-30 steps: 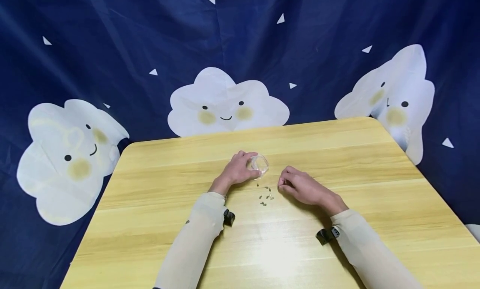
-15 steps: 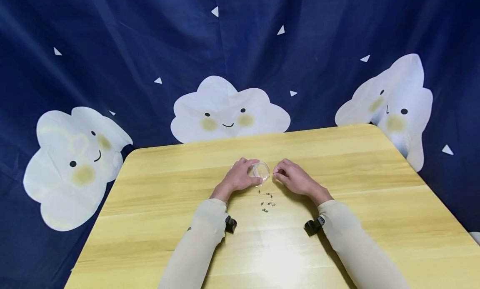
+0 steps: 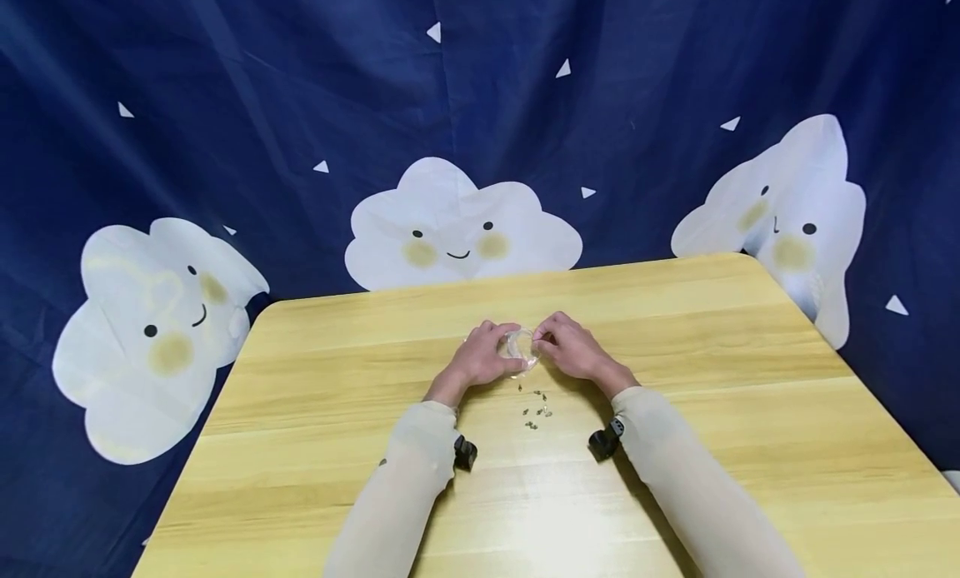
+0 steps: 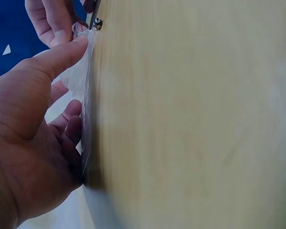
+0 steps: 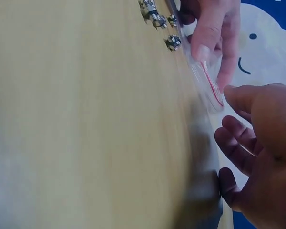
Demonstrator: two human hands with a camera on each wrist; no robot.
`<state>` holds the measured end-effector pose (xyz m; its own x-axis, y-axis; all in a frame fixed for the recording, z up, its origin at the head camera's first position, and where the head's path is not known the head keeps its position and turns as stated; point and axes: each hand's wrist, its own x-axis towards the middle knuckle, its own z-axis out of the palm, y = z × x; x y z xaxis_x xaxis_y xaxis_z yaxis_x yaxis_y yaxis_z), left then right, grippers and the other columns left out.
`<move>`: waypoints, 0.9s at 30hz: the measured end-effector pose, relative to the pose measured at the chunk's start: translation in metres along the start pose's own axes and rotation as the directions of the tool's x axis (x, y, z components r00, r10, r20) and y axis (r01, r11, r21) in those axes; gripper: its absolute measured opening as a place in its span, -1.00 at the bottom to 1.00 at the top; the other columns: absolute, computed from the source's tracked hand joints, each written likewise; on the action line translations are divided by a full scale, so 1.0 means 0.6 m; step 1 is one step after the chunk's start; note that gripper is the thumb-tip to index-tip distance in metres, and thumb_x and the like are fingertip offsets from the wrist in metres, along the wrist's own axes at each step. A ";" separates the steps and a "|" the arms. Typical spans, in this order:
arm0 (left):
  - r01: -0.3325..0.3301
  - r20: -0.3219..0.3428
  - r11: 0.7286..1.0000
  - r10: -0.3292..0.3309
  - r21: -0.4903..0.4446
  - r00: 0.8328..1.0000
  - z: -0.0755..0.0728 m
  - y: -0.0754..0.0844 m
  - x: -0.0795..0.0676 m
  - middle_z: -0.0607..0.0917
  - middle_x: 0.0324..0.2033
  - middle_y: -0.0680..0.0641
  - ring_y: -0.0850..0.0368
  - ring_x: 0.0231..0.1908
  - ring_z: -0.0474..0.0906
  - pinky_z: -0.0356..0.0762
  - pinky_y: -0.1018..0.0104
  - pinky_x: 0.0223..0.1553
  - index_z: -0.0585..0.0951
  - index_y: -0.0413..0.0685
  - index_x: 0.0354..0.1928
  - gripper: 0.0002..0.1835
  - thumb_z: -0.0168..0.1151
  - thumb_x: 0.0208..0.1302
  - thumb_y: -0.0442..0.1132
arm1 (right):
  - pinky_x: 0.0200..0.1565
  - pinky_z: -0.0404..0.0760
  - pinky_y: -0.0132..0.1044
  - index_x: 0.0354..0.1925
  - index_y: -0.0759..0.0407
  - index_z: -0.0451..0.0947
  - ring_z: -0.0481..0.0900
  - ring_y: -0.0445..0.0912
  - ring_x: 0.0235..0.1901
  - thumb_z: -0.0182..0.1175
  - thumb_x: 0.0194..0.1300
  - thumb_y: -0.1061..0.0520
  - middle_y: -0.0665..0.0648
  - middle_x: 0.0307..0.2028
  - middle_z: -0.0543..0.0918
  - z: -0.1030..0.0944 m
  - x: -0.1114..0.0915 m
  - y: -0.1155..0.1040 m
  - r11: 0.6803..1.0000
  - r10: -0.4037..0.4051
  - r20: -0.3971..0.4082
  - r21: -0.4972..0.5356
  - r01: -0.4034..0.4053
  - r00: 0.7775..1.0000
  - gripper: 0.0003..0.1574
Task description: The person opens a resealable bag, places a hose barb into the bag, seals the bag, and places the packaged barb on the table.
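Observation:
My left hand [image 3: 482,357] holds a small clear zip bag [image 3: 522,346] on its side, thumb and fingers spread around its mouth. A red zip line runs along the bag's edge in the right wrist view. My right hand [image 3: 576,351] is at the bag's right edge, with thumb and forefinger brought together. I cannot tell what, if anything, lies between those fingertips. Several tiny shiny metal pieces [image 3: 531,426] lie scattered on the table just in front of the bag. Closer up in the right wrist view, one metal piece [image 5: 172,43] looks silver and brass-coloured.
The wood-grain table [image 3: 300,445] has rounded far corners. Behind it hangs a dark blue curtain [image 3: 285,62] printed with smiling white clouds and small triangles. Black cameras are strapped over both sleeves [image 3: 405,470].
My right hand has moved left and away from me, from beside the metal pieces to the bag's edge. The left hand keeps its hold on the bag. The head view has tilted up slightly.

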<state>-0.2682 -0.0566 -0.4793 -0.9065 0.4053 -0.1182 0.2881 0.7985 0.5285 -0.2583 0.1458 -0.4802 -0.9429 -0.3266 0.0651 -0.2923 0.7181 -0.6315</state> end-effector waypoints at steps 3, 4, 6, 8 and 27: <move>0.000 -0.001 1.000 0.000 0.006 1.000 0.001 0.000 0.001 0.48 -0.04 -0.03 0.12 -0.13 0.36 0.38 0.27 -0.14 0.36 0.28 0.37 -0.22 0.37 0.08 0.18 | 0.10 0.41 0.03 -0.25 0.03 0.59 0.50 -0.02 -0.08 0.16 0.37 0.05 0.07 -0.10 0.50 0.003 0.003 -0.005 0.999 0.029 0.010 -0.030 -0.028 1.000 -0.89; 0.002 0.000 1.000 -0.002 0.008 1.000 0.001 -0.001 0.000 0.48 -0.04 -0.02 0.12 -0.13 0.36 0.38 0.28 -0.14 0.36 0.29 0.38 -0.21 0.37 0.08 0.18 | 0.12 0.38 0.06 -0.25 0.01 0.59 0.50 -0.02 -0.07 0.16 0.37 0.05 0.06 -0.10 0.50 0.004 0.004 -0.007 0.998 0.036 0.014 -0.042 -0.035 0.999 -0.89; 0.005 0.000 1.000 -0.005 0.009 1.000 0.001 -0.001 0.000 0.48 -0.04 -0.02 0.12 -0.14 0.35 0.37 0.29 -0.16 0.36 0.29 0.38 -0.21 0.37 0.08 0.19 | 0.13 0.32 0.11 -0.26 -0.01 0.59 0.49 -0.01 -0.06 0.16 0.36 0.04 0.06 -0.11 0.50 0.006 0.004 -0.009 0.997 0.046 0.025 -0.057 -0.044 0.999 -0.90; 0.004 -0.002 1.000 -0.004 0.011 1.000 0.001 -0.001 -0.001 0.48 -0.05 -0.02 0.11 -0.14 0.35 0.37 0.30 -0.18 0.36 0.29 0.38 -0.21 0.37 0.08 0.20 | 0.12 0.29 0.11 -0.27 -0.04 0.58 0.49 -0.02 -0.06 0.15 0.36 0.02 0.05 -0.12 0.49 0.008 0.005 -0.011 0.996 0.053 0.030 -0.067 -0.050 0.998 -0.90; -0.013 -0.009 1.000 0.013 0.026 1.000 0.000 0.002 -0.002 0.50 -0.02 -0.06 0.09 -0.12 0.37 0.38 0.25 -0.12 0.37 0.26 0.37 -0.22 0.36 0.08 0.20 | -0.02 0.47 -0.10 -0.15 0.03 0.59 0.49 -0.06 -0.16 0.18 0.35 0.10 0.06 -0.16 0.56 -0.004 -0.017 -0.003 1.000 -0.011 0.018 0.022 0.010 1.000 -0.88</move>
<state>-0.2668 -0.0564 -0.4784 -0.9055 0.4115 -0.1035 0.3075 0.8046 0.5080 -0.2485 0.1493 -0.4777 -0.9368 -0.3451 0.0580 -0.2982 0.7009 -0.6480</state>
